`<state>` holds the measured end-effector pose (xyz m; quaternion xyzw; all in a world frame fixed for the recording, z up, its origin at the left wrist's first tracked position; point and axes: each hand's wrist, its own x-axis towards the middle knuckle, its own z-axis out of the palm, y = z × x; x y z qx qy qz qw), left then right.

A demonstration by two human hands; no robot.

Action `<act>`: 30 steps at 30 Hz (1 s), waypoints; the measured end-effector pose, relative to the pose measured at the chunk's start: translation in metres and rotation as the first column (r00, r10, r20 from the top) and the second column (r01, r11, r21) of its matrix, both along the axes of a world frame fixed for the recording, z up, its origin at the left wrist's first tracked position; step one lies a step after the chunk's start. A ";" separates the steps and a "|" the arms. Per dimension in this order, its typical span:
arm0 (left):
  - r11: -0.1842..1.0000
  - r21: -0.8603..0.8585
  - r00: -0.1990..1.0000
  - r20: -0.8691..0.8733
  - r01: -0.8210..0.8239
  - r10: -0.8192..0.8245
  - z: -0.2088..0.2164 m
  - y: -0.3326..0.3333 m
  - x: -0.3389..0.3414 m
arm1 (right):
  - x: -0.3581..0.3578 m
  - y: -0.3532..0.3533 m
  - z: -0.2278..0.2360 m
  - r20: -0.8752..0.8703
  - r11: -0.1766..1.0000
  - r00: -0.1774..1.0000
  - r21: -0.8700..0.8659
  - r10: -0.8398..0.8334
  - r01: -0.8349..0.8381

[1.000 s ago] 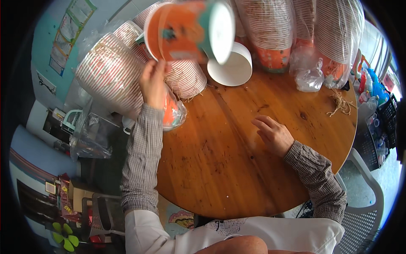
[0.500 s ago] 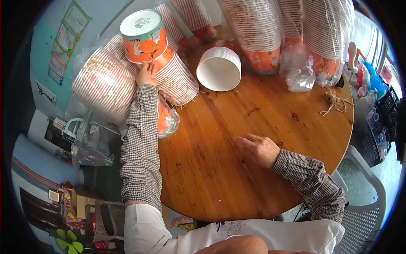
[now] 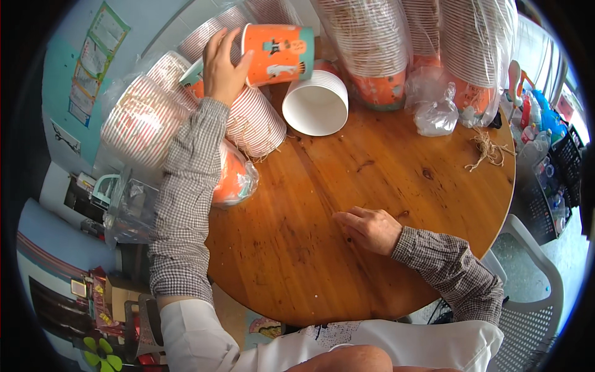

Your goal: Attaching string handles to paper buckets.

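Observation:
My left hand (image 3: pixel 226 69) is raised over the stacks at the back left, its fingers spread. An orange paper tub (image 3: pixel 273 54) with a teal base lies sideways in the air beside it, its mouth toward the hand. My thumb overlaps the tub's rim; no finger is closed round it. Beneath is a stack of nested paper tubs (image 3: pixel 257 127), with a teal-based tub (image 3: pixel 192 75) partly hidden by the hand. A white-lined nest of tubs (image 3: pixel 316 108) stands tilted to the right, its mouth facing me. My right hand (image 3: pixel 370 230) rests loosely curled on the table, holding nothing visible.
Plastic-wrapped tub stacks (image 3: pixel 365 43) stand along the back of the round wooden table (image 3: pixel 291 248). More wrapped tubs (image 3: pixel 139 127) lean at left. Crumpled clear plastic (image 3: pixel 437 111) and loose straw-coloured string (image 3: pixel 489 152) lie at right. A grey chair (image 3: pixel 536 279) stands at lower right.
The top tub, upside down on the stack before, has moved right and turned onto its side. My left hand has risen and its fingers have spread. The right hand stays nearly in place.

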<state>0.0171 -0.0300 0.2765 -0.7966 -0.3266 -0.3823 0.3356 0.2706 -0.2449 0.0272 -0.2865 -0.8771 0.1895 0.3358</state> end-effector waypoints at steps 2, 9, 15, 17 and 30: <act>0.995 -0.094 0.994 0.106 -0.023 0.033 -0.016 0.017 0.005 | 0.001 0.000 -0.002 -0.027 0.999 0.999 -0.044 -0.027 0.026; 0.777 -0.590 0.905 0.422 0.222 0.062 -0.101 0.018 0.026 | 0.002 0.009 -0.003 -0.028 0.993 0.997 -0.088 -0.077 0.074; 0.861 -0.440 0.865 0.502 0.254 0.002 -0.118 0.012 0.047 | 0.006 0.011 0.000 -0.027 0.990 0.996 -0.114 -0.089 0.085; 0.961 -0.254 0.939 0.343 0.107 -0.014 -0.111 0.001 0.041 | 0.006 0.015 -0.005 -0.027 0.989 0.991 -0.076 -0.130 0.127; 0.972 0.185 0.907 -0.417 0.146 -0.057 -0.080 -0.113 0.024 | 0.029 0.044 0.003 -0.601 0.743 0.544 -0.666 -0.586 0.066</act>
